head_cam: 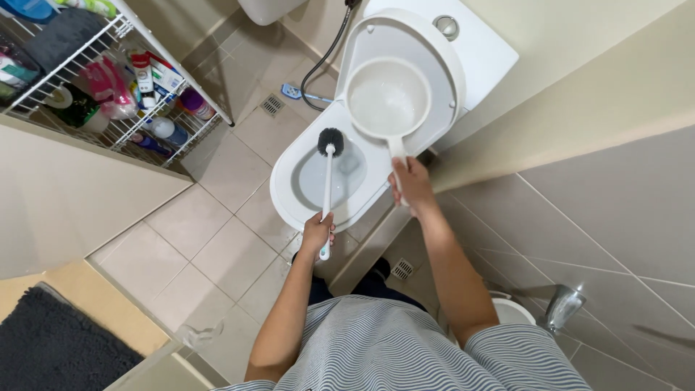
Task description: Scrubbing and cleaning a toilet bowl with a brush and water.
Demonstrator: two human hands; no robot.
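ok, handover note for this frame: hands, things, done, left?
Left hand: shut on the white toilet brush, dark bristle head over the bowl's far rim.
Right hand: shut on the handle of the white water dipper, held above the open toilet; the dipper looks empty.
Done: lid up, both tools in grip.
Left: cannot tell how much scrubbing or rinsing remains.

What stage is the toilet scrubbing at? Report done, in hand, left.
Done: the seat and lid are up. In hand: the left hand holds the toilet brush over the bowl; the right hand holds a white dipper above it. Left: scrubbing, rinsing; bowl's cleanliness unclear.
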